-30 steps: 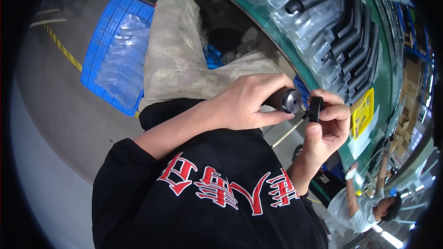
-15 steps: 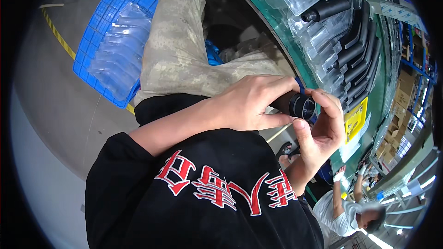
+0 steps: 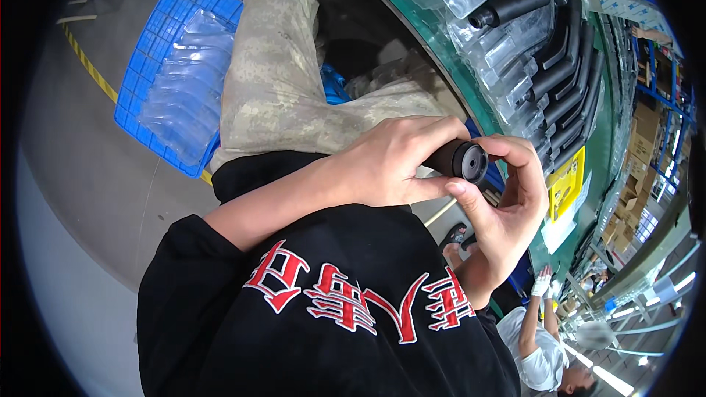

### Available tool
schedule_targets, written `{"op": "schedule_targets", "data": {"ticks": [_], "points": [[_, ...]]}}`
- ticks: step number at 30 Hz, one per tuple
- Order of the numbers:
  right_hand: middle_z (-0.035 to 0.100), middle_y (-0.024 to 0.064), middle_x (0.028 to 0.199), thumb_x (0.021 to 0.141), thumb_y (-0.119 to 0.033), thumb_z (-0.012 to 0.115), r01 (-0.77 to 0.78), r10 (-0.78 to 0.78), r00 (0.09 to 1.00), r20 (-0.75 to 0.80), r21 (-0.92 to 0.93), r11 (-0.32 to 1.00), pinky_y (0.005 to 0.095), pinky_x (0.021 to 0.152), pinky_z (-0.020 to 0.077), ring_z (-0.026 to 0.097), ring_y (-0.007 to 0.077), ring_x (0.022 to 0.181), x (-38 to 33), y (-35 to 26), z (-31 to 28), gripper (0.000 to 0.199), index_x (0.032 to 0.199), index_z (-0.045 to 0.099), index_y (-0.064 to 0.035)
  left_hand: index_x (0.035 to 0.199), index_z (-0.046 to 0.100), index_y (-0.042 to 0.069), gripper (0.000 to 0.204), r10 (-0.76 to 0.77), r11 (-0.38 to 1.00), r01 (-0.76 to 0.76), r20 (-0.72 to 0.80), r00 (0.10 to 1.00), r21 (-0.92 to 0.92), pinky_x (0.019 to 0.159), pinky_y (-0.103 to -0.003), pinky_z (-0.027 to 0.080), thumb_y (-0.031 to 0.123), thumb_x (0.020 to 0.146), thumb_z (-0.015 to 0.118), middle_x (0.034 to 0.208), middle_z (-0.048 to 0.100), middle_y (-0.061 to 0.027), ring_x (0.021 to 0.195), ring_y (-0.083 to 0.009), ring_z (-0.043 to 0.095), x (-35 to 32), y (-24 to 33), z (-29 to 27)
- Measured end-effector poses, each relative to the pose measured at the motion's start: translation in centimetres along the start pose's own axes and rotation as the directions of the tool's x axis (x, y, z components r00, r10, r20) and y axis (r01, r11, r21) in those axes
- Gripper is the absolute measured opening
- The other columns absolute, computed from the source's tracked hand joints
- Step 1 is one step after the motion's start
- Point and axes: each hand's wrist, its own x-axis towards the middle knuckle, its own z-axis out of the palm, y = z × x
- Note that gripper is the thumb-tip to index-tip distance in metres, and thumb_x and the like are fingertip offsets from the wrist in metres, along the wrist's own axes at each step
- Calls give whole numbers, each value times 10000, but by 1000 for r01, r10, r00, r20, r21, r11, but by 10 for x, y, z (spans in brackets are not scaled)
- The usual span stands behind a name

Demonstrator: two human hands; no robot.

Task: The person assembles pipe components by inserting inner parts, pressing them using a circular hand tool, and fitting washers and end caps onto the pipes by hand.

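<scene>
A black cylindrical part [image 3: 471, 162] sits between my two hands in front of my lap. Its ringed end faces right and shows a round dark face with a small hole in the middle. My left hand [image 3: 397, 162] is wrapped around the body from the left, hiding most of its length. My right hand [image 3: 511, 198] is curled at the ringed end, forefinger on the upper rim and thumb at the lower rim. Beyond them, several bent black tubes [image 3: 562, 81] lie in a row on clear plastic trays [image 3: 500, 66].
The green worktable [image 3: 434, 26] curves along the right, carrying a yellow tray [image 3: 566, 184]. On the floor at left stands a blue crate [image 3: 140, 66] with clear plastic trays [image 3: 191, 88]. A co-worker [image 3: 540, 349] in white gloves works at lower right. Shelves with cardboard boxes [image 3: 636, 162] stand farther right.
The part's end has shifted slightly left and up. A glossy ring with a recess showed there before; now a dark face with a central hole shows. My right fingers moved with it.
</scene>
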Motion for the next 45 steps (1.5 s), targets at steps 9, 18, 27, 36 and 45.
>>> {"op": "schedule_targets", "data": {"ticks": [9,18,27,36,45], "points": [[657,92,934,623,-192,918,-96,93,995,-46,-65,993,316,803,484,602,209,831,-2,-9,5,489,1001,678,3,1075,556,46,394,-30,999,30,5,1000,18,636,-377,501,155,768,777,890,677,-133,724,-288,650,0,3,-1],[662,105,1006,688,-214,882,117,-105,980,167,-68,991,337,835,502,620,231,907,9,-3,-9,462,1027,660,9,1082,527,34,401,-14,999,14,-4,1000,50,633,-378,499,133,775,765,888,666,-135,711,-288,640,2,0,2],[641,118,1123,740,-173,838,91,-72,990,124,-158,983,317,824,505,624,234,931,10,-6,-6,411,1065,660,4,1111,514,41,418,-66,988,62,24,998,139,627,-359,474,112,782,761,880,633,-117,703,-259,609,-1,-3,2],[607,97,991,742,-230,850,170,-115,973,202,-283,944,304,757,497,587,214,821,11,2,-13,431,1045,642,-4,1078,471,40,389,-63,980,61,7,998,192,641,-402,502,99,802,739,873,620,-141,725,-302,640,2,-3,6],[575,84,915,771,-262,838,16,8,998,65,-358,934,303,704,489,575,201,772,7,0,-3,419,1038,638,-8,1086,453,44,401,-34,952,31,4,999,304,669,-414,500,79,799,731,886,611,-136,754,-305,642,3,-2,8]]}}
